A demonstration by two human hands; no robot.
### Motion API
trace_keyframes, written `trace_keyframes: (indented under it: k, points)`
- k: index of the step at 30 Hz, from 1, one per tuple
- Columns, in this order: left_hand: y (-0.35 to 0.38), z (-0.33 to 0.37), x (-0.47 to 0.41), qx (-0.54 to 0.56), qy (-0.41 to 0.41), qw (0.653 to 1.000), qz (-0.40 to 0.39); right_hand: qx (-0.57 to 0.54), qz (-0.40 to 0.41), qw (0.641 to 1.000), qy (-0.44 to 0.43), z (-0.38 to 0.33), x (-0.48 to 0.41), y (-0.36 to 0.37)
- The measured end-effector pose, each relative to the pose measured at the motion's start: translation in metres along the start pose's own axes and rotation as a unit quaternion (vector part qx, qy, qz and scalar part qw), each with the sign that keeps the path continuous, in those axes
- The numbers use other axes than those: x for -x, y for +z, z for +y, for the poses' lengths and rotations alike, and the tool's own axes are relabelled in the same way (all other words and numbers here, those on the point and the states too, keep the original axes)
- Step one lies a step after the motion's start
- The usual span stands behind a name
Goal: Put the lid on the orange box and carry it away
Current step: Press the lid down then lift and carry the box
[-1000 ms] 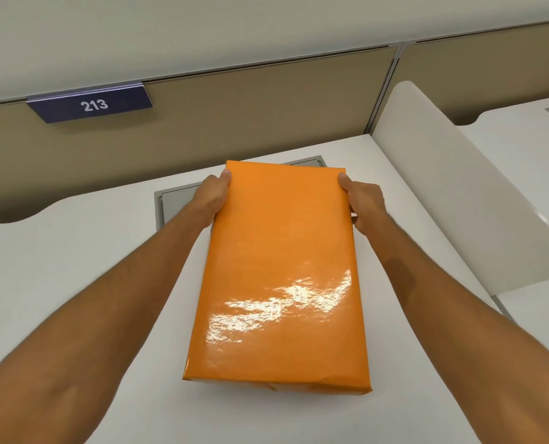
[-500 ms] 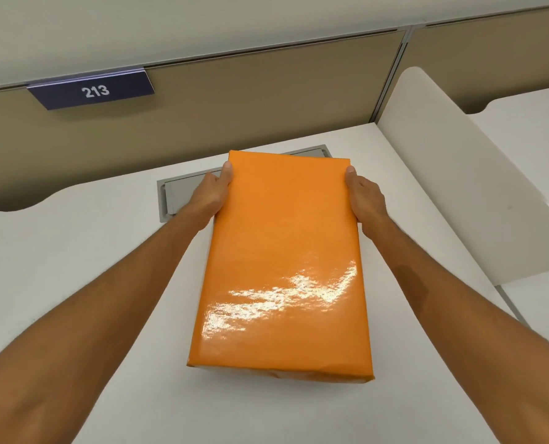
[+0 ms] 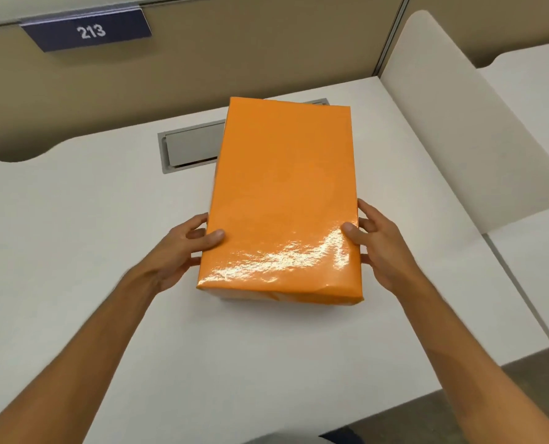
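Note:
The orange box (image 3: 282,200) stands on the white desk (image 3: 90,238) with its glossy orange lid on top, long side running away from me. My left hand (image 3: 183,248) grips its near left edge, thumb on the lid and fingers down the side. On the near right edge sits my right hand (image 3: 378,248), thumb on the lid and fingers spread along the side. The box's lower body is mostly hidden under the lid; a pale strip shows at the near end.
A grey cable hatch (image 3: 191,149) lies in the desk behind the box. A beige partition with a "213" sign (image 3: 87,30) backs the desk. A white curved divider (image 3: 465,123) stands at the right, with another desk beyond. The desk's near edge and dark floor (image 3: 458,408) show at lower right.
Both hands slid from the box's far corners back to its near end. The view pulled back, so the desk's front edge and floor now show.

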State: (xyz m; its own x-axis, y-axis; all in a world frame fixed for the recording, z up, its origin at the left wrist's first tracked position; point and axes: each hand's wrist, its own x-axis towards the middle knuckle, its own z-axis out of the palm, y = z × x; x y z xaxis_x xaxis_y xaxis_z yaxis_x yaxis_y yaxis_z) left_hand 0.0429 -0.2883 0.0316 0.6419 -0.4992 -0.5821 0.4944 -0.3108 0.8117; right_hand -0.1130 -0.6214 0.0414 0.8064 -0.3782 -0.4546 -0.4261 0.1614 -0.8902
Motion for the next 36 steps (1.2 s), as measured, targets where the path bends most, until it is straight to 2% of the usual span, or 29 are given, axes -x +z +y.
trace_keyframes:
  k: [5,9,11,15,20,27,36]
  points:
    - [0.005,-0.004,-0.001,0.015,0.004,0.999,0.033,0.004,0.008,1.0,-0.011,0.001,0.001,0.003]
    - [0.008,0.001,-0.001,-0.004,-0.002,1.0,0.026,-0.013,0.013,1.0,-0.018,0.004,0.001,0.003]
    - [0.012,0.004,-0.006,0.008,-0.009,1.0,0.028,-0.048,0.011,0.999,-0.008,0.008,0.0,0.003]
    - [0.024,0.015,-0.011,0.104,-0.024,0.994,0.023,-0.129,-0.039,0.99,0.027,0.016,-0.006,0.005]
    - [0.035,0.013,0.0,0.088,-0.007,0.996,0.024,-0.196,-0.049,0.978,0.046,0.019,-0.008,0.004]
    - [0.027,-0.005,0.036,0.096,0.014,0.992,0.086,-0.181,-0.112,0.976,0.035,0.006,-0.007,0.017]
    - [-0.001,-0.021,0.092,0.168,0.083,0.968,0.165,-0.138,-0.204,0.968,0.039,-0.02,-0.012,0.075]
